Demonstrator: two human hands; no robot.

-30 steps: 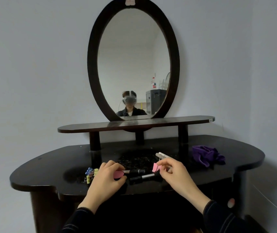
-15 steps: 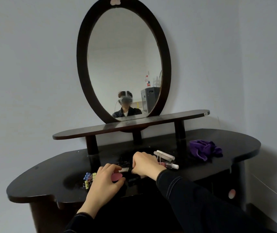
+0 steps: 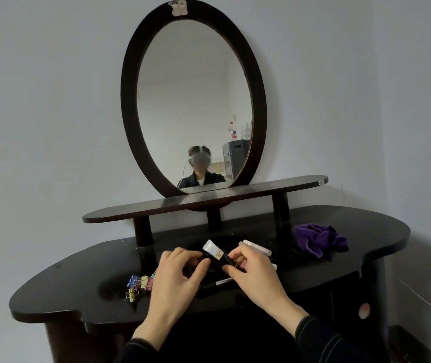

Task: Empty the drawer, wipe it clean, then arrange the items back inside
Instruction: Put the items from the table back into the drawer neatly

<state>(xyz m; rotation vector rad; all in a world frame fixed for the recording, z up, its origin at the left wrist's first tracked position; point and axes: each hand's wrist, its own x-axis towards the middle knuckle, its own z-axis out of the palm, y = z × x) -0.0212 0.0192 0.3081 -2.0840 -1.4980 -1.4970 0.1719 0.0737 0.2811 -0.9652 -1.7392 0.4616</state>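
Dark sleeves (image 3: 321, 336) are seen lowest in the head view, with both hands raised over the middle of the front edge of the dressing table (image 3: 65, 284). The left hand (image 3: 175, 279) is curled, thumb and fingers closed on a dark item (image 3: 192, 271) whose kind cannot be told. The right hand (image 3: 253, 276) is pinched on the black end of a small tube (image 3: 215, 251), whose white end is tilted up and left between the two hands.

The front edge is curved in lobes, and the drawer cannot be made out in the dark front beneath it. A round pink knob (image 3: 364, 309) is seen on the right-hand front. A black pen (image 3: 219, 282) lies on the top under the hands, near the edge. Coloured binder clips (image 3: 141, 282) are heaped just left of the left hand, and a broad stretch of glossy top extends beyond them to the left end. White sticks (image 3: 259, 248) lie just behind the right hand, partly hidden by it. A crumpled purple cloth (image 3: 319, 239) is set farther right, well apart from the hands, with dark top between.

A narrow shelf (image 3: 261, 191) is carried on three posts at the back. An oval mirror (image 3: 128, 113) is mounted above it against a pale wall (image 3: 39, 100), and a side wall closes in near the table's right end.
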